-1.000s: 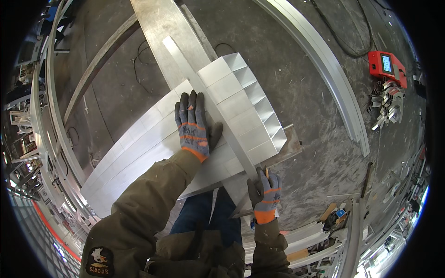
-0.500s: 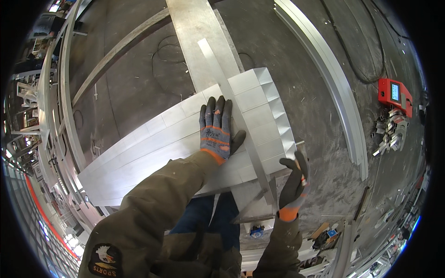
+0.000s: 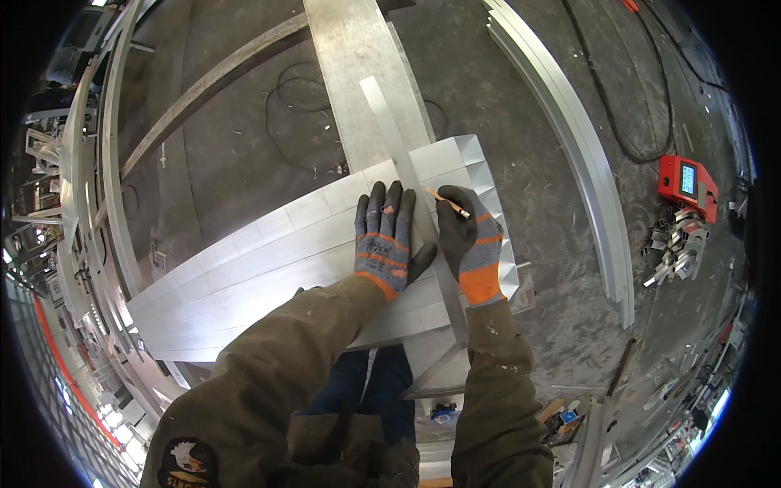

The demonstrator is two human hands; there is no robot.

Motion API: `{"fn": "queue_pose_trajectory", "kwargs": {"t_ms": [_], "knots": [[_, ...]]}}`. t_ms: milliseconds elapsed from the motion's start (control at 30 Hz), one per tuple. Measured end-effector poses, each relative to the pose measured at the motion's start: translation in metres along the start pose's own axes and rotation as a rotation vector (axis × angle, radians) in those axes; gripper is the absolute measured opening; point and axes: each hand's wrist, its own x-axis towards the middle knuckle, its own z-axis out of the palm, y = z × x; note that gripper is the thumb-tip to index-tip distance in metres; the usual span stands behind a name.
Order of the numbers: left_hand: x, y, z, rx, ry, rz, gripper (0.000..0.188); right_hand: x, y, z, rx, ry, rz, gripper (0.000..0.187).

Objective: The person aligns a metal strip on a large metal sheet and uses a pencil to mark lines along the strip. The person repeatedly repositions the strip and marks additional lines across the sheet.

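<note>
Several light metal profiles lie side by side in front of me, their cut ends at the right showing hollow channels. Across them runs a flat metal straightedge. My left hand, in a grey and orange glove, lies flat with its fingers stretched on the profiles, its thumb at the straightedge. My right hand, gloved alike, is closed around a pencil. The pencil's tip points left, close to the straightedge's right edge. Whether the tip touches metal I cannot tell.
A wide metal beam extends away beneath the profiles. To the right, long metal profiles lie on the floor. Farther right are a red device with a screen, a pile of metal offcuts and a black cable.
My right hand has moved up and left from beside the profiles' right end to the straightedge, with the pencil now clearly showing in it. My left hand stays flat on the profiles.
</note>
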Motion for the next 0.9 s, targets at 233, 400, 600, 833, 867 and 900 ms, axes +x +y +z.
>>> {"fn": "queue_pose_trajectory", "kwargs": {"t_ms": [233,400,600,833,867,900], "knots": [[-0.001,-0.002,0.003,-0.007,0.007,0.003,0.097,0.005,0.005,0.000,-0.027,-0.002,-0.151,0.020],[0.000,0.000,0.002,0.007,0.034,0.012,0.097,-0.002,0.002,-0.011,-0.126,-0.016,-0.267,0.018],[0.000,-0.001,0.003,0.041,0.023,0.011,0.095,-0.046,0.001,-0.047,-0.205,-0.103,-0.226,0.020],[-0.001,-0.002,0.008,0.074,0.061,0.021,0.094,-0.122,0.006,-0.093,-0.233,-0.168,-0.196,0.027],[0.000,-0.002,0.008,0.069,0.071,0.024,0.093,-0.133,0.006,-0.097,-0.262,-0.171,-0.188,0.027],[0.000,-0.001,0.007,0.064,0.080,0.026,0.093,-0.145,0.007,-0.100,-0.280,-0.167,-0.179,0.026]]}}
